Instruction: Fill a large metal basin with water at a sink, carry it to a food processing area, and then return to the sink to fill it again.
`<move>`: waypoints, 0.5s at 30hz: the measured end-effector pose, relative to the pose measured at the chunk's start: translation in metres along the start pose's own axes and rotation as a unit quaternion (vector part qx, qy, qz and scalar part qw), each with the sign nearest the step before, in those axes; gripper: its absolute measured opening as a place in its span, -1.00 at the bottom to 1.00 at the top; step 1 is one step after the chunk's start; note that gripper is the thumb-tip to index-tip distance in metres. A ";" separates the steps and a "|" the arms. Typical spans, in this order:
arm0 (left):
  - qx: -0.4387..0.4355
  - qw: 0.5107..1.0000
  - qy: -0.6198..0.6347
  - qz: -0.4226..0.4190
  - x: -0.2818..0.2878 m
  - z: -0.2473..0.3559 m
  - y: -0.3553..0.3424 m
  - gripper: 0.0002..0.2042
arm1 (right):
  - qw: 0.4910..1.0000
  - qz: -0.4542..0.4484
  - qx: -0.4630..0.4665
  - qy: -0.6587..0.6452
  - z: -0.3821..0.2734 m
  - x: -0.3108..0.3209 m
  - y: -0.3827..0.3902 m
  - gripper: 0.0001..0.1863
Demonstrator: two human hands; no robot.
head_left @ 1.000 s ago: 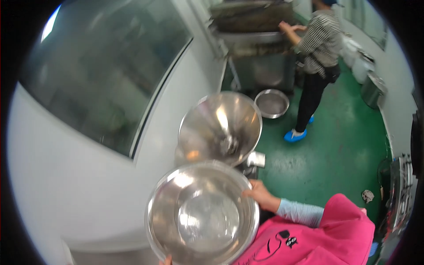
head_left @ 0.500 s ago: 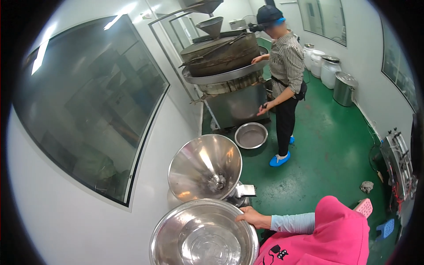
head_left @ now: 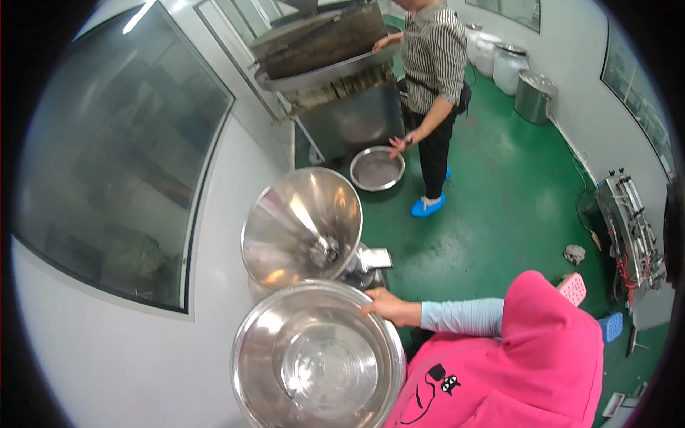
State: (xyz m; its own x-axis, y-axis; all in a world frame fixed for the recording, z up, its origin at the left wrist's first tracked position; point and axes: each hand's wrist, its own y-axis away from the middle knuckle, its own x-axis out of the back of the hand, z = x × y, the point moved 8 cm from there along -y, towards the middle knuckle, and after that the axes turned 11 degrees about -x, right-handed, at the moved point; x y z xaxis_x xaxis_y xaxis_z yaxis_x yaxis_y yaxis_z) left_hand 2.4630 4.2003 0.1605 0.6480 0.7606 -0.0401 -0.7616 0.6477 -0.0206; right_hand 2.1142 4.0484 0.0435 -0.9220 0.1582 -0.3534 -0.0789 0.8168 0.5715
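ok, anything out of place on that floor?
A crumpled grey rag lies loose on the green floor, near the machine by the wall. Nothing else looks spilled or damaged.

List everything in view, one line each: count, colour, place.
large steel basin: one, silver, bottom centre
funnel hopper: one, silver, just behind the basin
small steel basin: one, silver, on the floor
co-worker: one, striped shirt, hand at the small basin
tilted pan machine: one, grey-brown, top centre
lidded containers: three, white and steel, top right
rag: one, grey, floor right
floor: green
right hand: light blue sleeve, gripping the large basin's rim
left hand: not in view
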 end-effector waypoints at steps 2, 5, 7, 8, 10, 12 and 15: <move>-0.003 1.000 0.002 -0.001 -0.001 0.007 0.005 -0.67 | 1.000 0.001 0.004 -0.025 -0.004 0.001 0.006 -0.69; 0.021 0.999 -0.036 0.032 0.003 0.005 0.004 -0.68 | 1.000 -0.006 -0.015 -0.014 -0.010 -0.001 0.005 -0.68; 0.023 0.999 -0.008 0.035 0.005 -0.001 0.003 -0.69 | 1.000 -0.010 -0.018 -0.020 -0.006 -0.002 0.003 -0.68; 0.024 0.999 -0.010 0.036 0.006 -0.001 0.003 -0.69 | 0.999 -0.014 -0.013 -0.025 -0.005 -0.003 0.001 -0.67; 0.011 1.000 -0.013 0.007 -0.001 0.000 0.001 -0.66 | 0.999 -0.017 -0.010 -0.027 -0.005 -0.002 -0.001 -0.67; 0.019 0.999 -0.021 0.028 0.008 -0.008 -0.001 -0.65 | 0.999 -0.021 -0.008 -0.027 -0.003 -0.001 -0.001 -0.66; 0.025 0.999 -0.029 0.030 0.010 -0.007 0.001 -0.63 | 0.999 -0.034 -0.001 -0.026 -0.007 -0.005 0.003 -0.66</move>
State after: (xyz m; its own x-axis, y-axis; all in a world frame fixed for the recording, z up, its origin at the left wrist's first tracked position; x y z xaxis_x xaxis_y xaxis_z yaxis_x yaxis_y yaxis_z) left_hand 2.4680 4.2082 0.1526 0.6015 0.7987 0.0185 -0.7988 0.6009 0.0298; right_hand 2.1163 4.0466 0.0521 -0.8933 0.1319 -0.4297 -0.1414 0.8250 0.5472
